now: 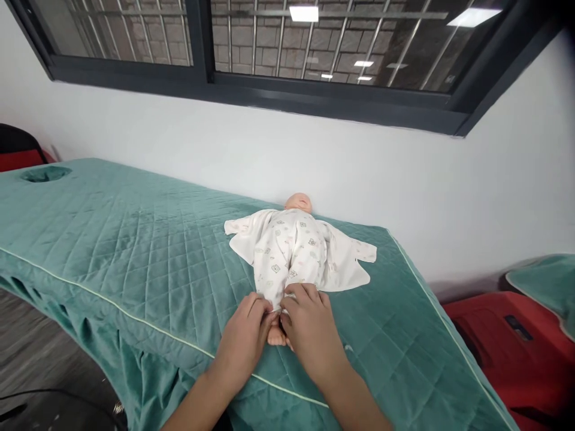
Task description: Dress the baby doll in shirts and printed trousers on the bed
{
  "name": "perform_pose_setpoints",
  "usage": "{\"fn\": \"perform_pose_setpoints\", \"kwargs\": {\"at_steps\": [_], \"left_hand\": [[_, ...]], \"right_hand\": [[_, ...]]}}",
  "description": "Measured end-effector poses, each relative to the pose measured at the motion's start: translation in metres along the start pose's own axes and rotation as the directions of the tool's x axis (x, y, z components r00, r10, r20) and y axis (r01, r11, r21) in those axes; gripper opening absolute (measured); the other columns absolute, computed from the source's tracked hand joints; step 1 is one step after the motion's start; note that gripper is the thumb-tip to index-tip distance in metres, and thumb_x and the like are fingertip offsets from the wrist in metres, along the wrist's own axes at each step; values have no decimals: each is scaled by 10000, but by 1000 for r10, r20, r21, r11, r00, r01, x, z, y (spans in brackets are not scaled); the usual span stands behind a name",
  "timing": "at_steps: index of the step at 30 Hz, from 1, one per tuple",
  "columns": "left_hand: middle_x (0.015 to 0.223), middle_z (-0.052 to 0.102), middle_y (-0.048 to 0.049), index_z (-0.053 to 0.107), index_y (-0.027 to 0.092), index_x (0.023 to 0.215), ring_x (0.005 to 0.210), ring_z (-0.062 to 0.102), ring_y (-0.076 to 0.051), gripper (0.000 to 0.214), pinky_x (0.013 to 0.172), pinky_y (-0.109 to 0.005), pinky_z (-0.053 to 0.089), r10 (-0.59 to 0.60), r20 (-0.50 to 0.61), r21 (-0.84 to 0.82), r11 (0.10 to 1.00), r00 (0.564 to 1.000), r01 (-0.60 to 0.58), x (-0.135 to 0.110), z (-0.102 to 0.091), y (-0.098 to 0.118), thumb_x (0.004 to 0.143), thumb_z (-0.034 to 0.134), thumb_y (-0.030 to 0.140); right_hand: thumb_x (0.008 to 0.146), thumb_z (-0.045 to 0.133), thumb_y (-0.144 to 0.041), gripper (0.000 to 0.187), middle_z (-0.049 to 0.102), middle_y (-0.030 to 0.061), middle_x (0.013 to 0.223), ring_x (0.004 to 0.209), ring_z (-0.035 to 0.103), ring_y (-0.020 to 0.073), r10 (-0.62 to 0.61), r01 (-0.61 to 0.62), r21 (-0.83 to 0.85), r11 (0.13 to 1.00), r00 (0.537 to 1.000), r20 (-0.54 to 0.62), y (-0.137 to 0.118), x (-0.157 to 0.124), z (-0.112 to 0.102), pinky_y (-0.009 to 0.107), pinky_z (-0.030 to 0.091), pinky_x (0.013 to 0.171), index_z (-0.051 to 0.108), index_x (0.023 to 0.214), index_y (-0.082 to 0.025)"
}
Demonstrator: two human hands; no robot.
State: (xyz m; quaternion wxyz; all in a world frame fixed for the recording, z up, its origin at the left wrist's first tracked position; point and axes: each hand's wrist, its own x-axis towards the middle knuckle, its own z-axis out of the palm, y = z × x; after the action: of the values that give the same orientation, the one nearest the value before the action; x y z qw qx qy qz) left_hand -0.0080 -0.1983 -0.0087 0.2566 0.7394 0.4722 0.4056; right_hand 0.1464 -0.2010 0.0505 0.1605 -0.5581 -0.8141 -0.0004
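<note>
A baby doll lies on its back on the green quilted bed, head toward the wall and feet toward me. White printed baby pants cover its legs and belly, and a white baby shirt spreads out open on both sides. At the ankles, my left hand pinches the hem of one pant leg, fingers closed. My right hand is closed over the hem of the other leg, its fingertips partly hidden. Between my hands a bare doll foot shows; the other foot is mostly covered by my right hand.
The green bed cover has a round face hole at its far left. Behind it stand a white wall and a dark-framed window. A red case-like object sits to the right, and a cable runs along the floor.
</note>
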Motion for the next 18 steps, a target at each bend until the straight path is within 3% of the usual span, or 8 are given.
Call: {"fn": "perform_pose_setpoints", "kwargs": {"at_steps": [8, 14, 18], "left_hand": [[902, 567, -38, 557, 208, 886, 858, 543, -169, 202, 786, -301, 438, -31, 32, -172, 984, 999, 36, -3, -10, 0, 980, 398, 289], [841, 548, -22, 548, 209, 817, 769, 521, -157, 260, 724, -269, 436, -137, 36, -329, 934, 990, 141, -1, -29, 20, 956, 435, 397], [831, 557, -12, 553, 210, 857, 773, 526, -152, 258, 727, -258, 449, -220, 76, -489, 842, 973, 229, -1, -34, 20, 937, 468, 440]], "right_hand": [[861, 594, -144, 99, 645, 8, 984, 999, 512, 215, -45, 43, 129, 991, 999, 7, 9, -1, 5, 396, 330, 866, 614, 814, -229], [816, 645, -184, 103, 667, -2, 916, 949, 565, 212, 67, -86, 274, 958, 995, 76, -1, -3, -7, 388, 341, 869, 597, 895, -229], [845, 574, -154, 67, 648, -17, 826, 853, 581, 179, 139, -155, 365, 918, 988, 70, -12, -3, -3, 352, 367, 830, 575, 844, -221]]}}
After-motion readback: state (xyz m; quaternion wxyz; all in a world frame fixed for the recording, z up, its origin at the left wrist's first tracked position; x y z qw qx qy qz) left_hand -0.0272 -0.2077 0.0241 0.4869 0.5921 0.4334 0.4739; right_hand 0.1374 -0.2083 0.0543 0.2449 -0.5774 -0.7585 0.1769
